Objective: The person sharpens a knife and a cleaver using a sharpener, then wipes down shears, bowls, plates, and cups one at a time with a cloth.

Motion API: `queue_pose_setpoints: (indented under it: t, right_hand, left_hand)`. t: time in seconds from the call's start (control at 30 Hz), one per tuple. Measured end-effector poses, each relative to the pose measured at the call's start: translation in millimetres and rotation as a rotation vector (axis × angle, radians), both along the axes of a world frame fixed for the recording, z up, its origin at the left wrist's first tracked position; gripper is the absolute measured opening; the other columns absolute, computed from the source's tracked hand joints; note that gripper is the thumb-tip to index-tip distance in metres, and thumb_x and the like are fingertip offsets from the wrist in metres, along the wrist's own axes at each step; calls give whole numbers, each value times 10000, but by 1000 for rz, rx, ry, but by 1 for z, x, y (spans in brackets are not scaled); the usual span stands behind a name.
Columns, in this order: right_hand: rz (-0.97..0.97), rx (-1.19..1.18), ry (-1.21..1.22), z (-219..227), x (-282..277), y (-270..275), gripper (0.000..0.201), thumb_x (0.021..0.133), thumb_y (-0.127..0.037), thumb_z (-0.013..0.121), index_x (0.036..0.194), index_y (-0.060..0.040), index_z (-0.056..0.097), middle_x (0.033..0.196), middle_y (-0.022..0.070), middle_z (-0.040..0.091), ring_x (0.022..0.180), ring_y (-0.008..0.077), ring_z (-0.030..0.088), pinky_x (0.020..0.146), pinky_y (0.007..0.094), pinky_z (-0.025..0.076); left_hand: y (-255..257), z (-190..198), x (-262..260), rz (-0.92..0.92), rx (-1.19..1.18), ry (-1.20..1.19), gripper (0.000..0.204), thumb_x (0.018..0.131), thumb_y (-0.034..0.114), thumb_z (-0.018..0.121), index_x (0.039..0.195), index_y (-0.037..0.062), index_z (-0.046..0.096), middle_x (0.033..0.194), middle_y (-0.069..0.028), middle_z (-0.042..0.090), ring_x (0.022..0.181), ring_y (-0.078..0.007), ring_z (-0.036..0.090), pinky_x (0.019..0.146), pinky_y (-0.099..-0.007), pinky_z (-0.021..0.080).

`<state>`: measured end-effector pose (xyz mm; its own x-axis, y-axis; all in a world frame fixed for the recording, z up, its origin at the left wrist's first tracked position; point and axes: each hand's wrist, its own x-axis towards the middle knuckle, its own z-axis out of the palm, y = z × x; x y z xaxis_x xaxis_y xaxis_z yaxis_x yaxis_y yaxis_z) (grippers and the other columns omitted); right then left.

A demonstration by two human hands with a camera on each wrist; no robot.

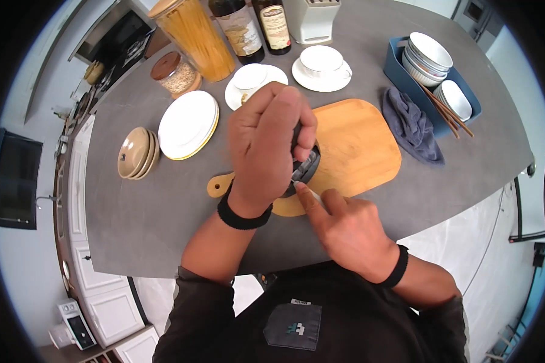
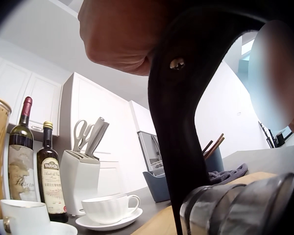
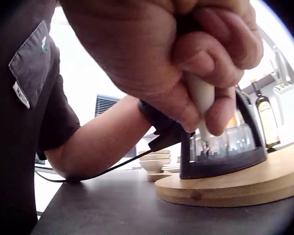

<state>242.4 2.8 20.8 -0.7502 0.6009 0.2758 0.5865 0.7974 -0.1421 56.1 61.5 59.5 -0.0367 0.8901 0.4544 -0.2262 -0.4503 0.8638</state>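
A black-handled knife sharpener (image 1: 309, 167) with a silvery ribbed body stands on the wooden cutting board (image 1: 360, 145). My left hand (image 1: 269, 145) grips its arched handle (image 2: 174, 107) from above. Low at the sharpener's near side, my right hand (image 1: 348, 230) pinches a white-handled knife (image 3: 202, 95) between thumb and fingers. The handle points down in the right wrist view, with a short bit of metal below it at the sharpener's slots. Most of the blade is hidden. In the head view, my left hand covers much of the sharpener.
Stacked white plates (image 1: 188, 124) and beige bowls (image 1: 138, 154) sit at the left. Behind are two white cups (image 1: 321, 59) on saucers, bottles (image 1: 274, 27), a pasta jar (image 1: 195, 42) and a knife block (image 1: 313, 23). A grey cloth (image 1: 410, 127) lies beside a blue bin (image 1: 399, 63) of bowls and chopsticks.
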Motion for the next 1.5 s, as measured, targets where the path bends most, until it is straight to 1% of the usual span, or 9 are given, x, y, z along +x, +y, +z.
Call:
queue_pose_setpoints:
  t: [0.17, 0.37, 0.67, 0.73, 0.83, 1.07, 1.27, 1.43, 1.5]
  right_hand:
    - [3, -52, 18, 22, 30, -17, 666, 737, -54, 672, 1399, 12, 635, 777, 72, 528, 583, 181, 608, 487, 331, 476]
    - [3, -42, 32, 13, 15, -7, 643, 744, -77, 675, 1379, 19, 645, 771, 74, 526, 572, 182, 599, 482, 327, 466]
    - [9, -106, -17, 36, 22, -7, 572, 789, -85, 654, 1343, 57, 652, 780, 97, 584, 584, 192, 632, 469, 323, 470]
    - [-18, -109, 11, 35, 27, -8, 545, 793, -90, 649, 1317, 59, 666, 792, 111, 599, 581, 201, 638, 470, 318, 471]
    - [1, -114, -34, 42, 40, -14, 642, 737, -102, 661, 1372, -10, 660, 799, 65, 514, 549, 177, 563, 471, 326, 437]
    - [32, -49, -15, 9, 10, 4, 660, 729, -109, 664, 1378, 8, 651, 771, 58, 507, 567, 172, 565, 483, 324, 444]
    - [34, -102, 30, 20, 41, -10, 705, 694, -75, 671, 1393, 15, 643, 758, 61, 486, 580, 170, 564, 454, 322, 423]
    - [28, -34, 70, -6, 9, 5, 695, 723, -88, 661, 1412, 1, 631, 794, 64, 510, 592, 179, 574, 504, 317, 472]
    - [26, -21, 74, -14, 0, 9, 691, 730, -86, 657, 1415, -2, 628, 810, 70, 524, 596, 184, 582, 514, 320, 480]
  left_hand:
    - [-1, 6, 2, 9, -70, 15, 364, 1114, 240, 425, 866, 5, 550, 646, -89, 560, 506, -126, 475, 487, -282, 426]
    - [-2, 0, 0, -16, -39, 28, 367, 1114, 251, 422, 867, 13, 550, 658, -90, 564, 508, -130, 474, 492, -282, 423]
    - [0, -1, 3, -33, -60, 24, 381, 1112, 321, 424, 892, 33, 542, 675, -62, 519, 543, -155, 481, 518, -309, 429]
    - [1, 0, 6, -17, -61, -94, 357, 1101, 242, 465, 853, 4, 563, 641, -72, 558, 508, -104, 467, 497, -251, 400]
    - [2, -1, 5, -31, -69, -115, 373, 1103, 253, 452, 851, 1, 561, 634, -84, 552, 504, -117, 460, 497, -262, 408]
    - [2, -3, 1, -40, -54, -70, 370, 1109, 292, 413, 872, 33, 530, 645, -68, 516, 520, -143, 464, 506, -297, 415]
    - [-1, -2, 2, -29, -48, 40, 371, 1115, 331, 382, 903, 58, 519, 654, -54, 492, 534, -159, 461, 516, -317, 420]
    - [0, -1, 6, -36, -35, 34, 383, 1120, 326, 383, 890, 54, 522, 650, -58, 496, 522, -160, 461, 505, -310, 415]
    - [-1, 2, 10, 5, -48, -85, 352, 1109, 222, 459, 836, 22, 553, 646, -63, 571, 509, -80, 454, 496, -239, 386]
